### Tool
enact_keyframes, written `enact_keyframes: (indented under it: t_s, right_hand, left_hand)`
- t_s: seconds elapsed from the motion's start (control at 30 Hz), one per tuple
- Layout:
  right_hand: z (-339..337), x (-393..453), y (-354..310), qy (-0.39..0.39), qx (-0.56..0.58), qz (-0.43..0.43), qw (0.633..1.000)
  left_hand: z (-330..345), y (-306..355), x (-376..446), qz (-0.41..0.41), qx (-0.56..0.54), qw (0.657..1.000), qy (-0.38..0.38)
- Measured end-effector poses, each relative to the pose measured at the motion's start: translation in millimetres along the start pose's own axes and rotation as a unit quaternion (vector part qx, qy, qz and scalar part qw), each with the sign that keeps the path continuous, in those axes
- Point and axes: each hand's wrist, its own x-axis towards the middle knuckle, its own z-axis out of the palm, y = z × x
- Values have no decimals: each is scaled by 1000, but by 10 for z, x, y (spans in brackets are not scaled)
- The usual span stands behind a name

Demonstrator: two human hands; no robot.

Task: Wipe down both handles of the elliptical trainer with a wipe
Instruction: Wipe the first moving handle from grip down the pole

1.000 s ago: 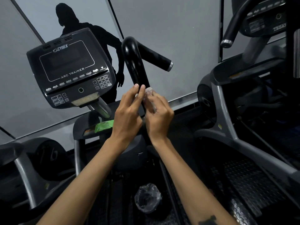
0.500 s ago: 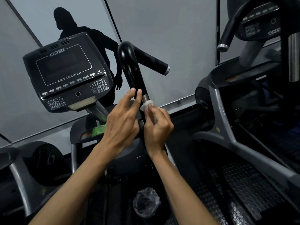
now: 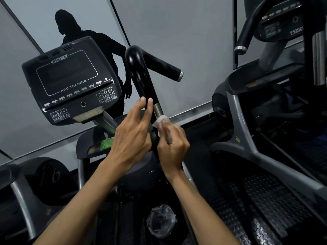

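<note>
since the frame a second back, the right hand has slid down the glossy black curved handle, so a short silver metal collar now shows bare below the black grip; the left fingertips stay at the grip's lower end. nearest, a crumpled clear plastic bag sits low between the forearms on the dark machine body. the right hand is closed around a small white crumpled wipe, pressing it to the post just under the collar. the left hand is loosely open, fingers straight and close together, tips touching the handle. a green packet lies on the ledge left of the hands. behind it stands the matte black console, beside the handle with a narrow gap. to the right, the ribbed rubber footplate leaves open room.
</note>
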Motion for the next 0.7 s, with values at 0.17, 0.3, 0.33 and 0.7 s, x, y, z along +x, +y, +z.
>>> enact_keyframes:
  t_s: [0.17,0.3,0.33,0.7]
  right_hand:
    - [123,194,-94,-4,22,51,998]
    - [33,4,-72,-14,14,9,1000]
    - [-15,-4,-29,-10,12,16,1000]
    - [-134,99,104,-49,-18,4,999]
  left_hand:
    - [37,53,10,-15,-10,1000,-2]
    - [2,7,4,-6,-8,1000,-11]
    - [-2,3,4,-6,-9,1000,-15]
    - [68,31,1,-14,-12,1000,-20]
